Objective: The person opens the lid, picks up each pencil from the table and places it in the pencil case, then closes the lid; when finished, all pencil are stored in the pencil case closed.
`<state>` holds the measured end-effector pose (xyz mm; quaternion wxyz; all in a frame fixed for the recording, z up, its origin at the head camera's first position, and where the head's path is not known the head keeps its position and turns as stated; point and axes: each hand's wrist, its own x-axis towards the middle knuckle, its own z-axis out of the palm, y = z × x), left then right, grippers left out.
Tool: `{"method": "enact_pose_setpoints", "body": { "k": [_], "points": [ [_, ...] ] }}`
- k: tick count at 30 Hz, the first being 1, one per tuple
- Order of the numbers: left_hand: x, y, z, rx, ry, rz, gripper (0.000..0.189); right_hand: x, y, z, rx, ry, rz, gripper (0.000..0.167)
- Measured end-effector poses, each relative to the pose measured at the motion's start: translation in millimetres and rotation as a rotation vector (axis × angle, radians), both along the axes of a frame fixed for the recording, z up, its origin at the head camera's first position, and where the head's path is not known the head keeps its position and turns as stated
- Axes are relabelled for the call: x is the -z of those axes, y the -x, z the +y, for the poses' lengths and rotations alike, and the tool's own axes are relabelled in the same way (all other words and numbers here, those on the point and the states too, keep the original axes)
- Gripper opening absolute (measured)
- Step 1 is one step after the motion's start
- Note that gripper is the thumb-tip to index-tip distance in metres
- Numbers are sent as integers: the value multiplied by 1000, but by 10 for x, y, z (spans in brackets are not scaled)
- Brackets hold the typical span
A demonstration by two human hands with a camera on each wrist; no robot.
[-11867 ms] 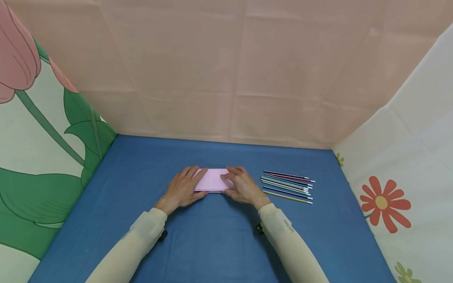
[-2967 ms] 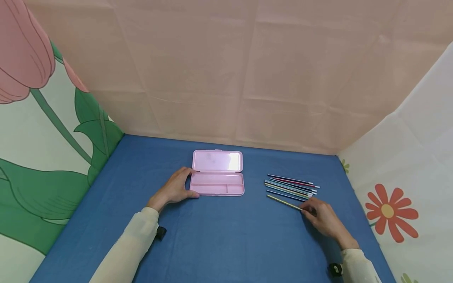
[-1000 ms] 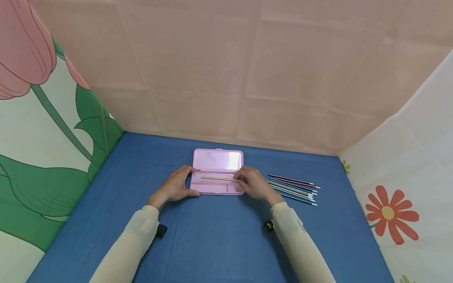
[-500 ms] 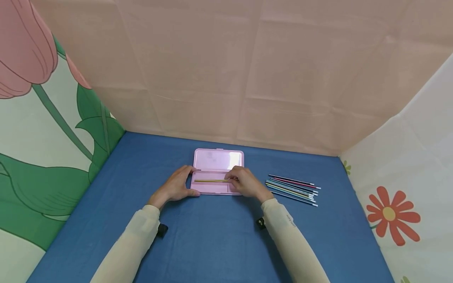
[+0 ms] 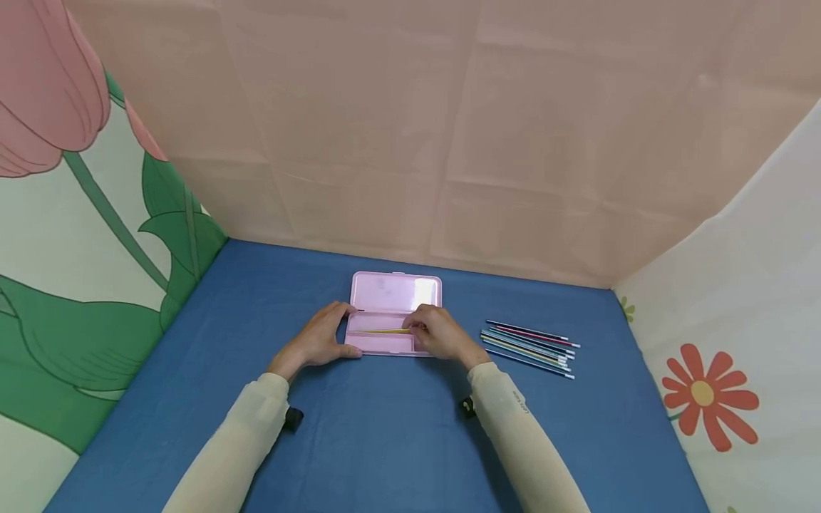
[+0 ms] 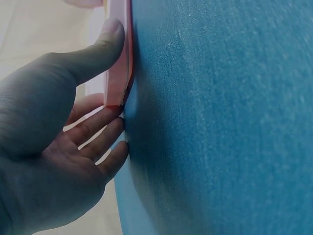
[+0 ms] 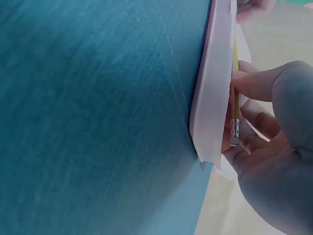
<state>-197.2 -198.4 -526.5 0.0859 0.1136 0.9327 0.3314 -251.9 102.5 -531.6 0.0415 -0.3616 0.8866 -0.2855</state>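
A pink pencil case (image 5: 380, 345) lies with its lid (image 5: 388, 291) raised, hinged at the far side. My left hand (image 5: 317, 340) holds the left end of the case, thumb at the front corner. In the left wrist view that thumb (image 6: 110, 44) presses the case's side wall (image 6: 116, 88) while the fingers spread behind. My right hand (image 5: 442, 335) pinches a yellow pencil (image 5: 387, 330) over the long rear compartment, the tip pointing left. The right wrist view shows the pencil's eraser end (image 7: 234, 139) between thumb and fingers, just above the case rim.
To the right of the case lies a loose pile of pencils (image 5: 529, 347), roughly parallel, eraser ends to the right. A blue cloth (image 5: 385, 442) covers the table. A beige curtain (image 5: 333, 142) stands behind, with flower-printed cloths at both sides.
My right hand took the yellow pencil from near the pile and brought it left to the case. Lately it shifted slightly left and lower. The case was shut in the oldest frame.
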Motion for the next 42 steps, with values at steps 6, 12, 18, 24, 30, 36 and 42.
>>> {"method": "enact_pose_setpoints", "body": {
  "k": [6,12,18,24,30,36,42],
  "points": [
    [4,-13,17,-10,2,-22,85,-6,-30,-7,-34,-15,-31,23],
    [5,-20,10,-10,6,-21,85,1,-34,-9,-32,-12,-61,24],
    [-2,-21,11,-12,4,-21,85,7,-47,17,11,6,-91,24],
    [2,-11,9,-6,15,-9,86,-28,-80,44,31,23,-99,24],
    [-18,-10,8,-10,14,-24,86,-73,-158,103,48,70,-104,23],
    [-33,-4,6,-16,16,-33,85,-93,-247,175,69,89,-85,23],
    [-23,8,1,-13,16,-39,85,-109,-351,307,95,101,-38,21]
  ]
}}
